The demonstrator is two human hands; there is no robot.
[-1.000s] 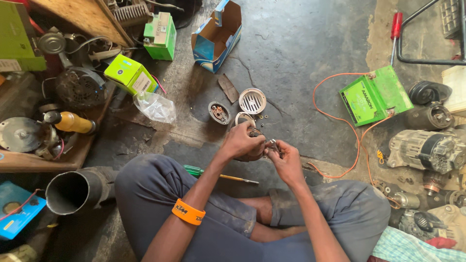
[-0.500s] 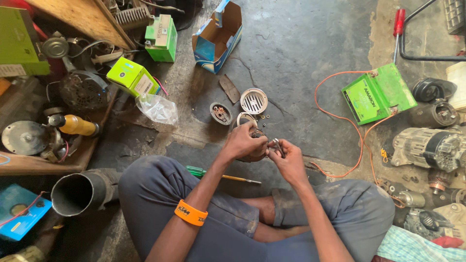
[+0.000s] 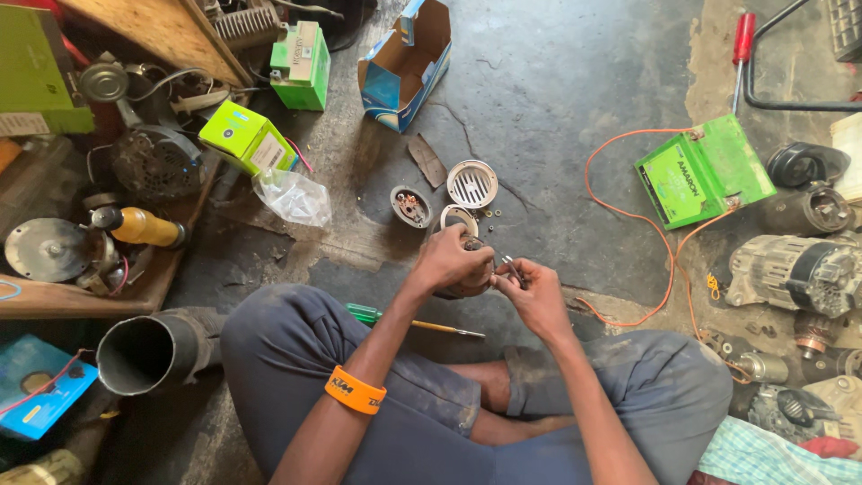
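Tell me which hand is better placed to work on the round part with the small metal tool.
The right hand. It already pinches the small metal tool with the tip toward the round part, while the left hand is wrapped over that part, holding it.

Ahead of our hands (image 3: pixel 489 274) on the floor (image 3: pixel 557 108) lie a grille (image 3: pixel 472 183) and, left of it, a round part (image 3: pixel 410 206). A battery (image 3: pixel 705 171) sits right; a screwdriver (image 3: pixel 413 321) lies between our knees.
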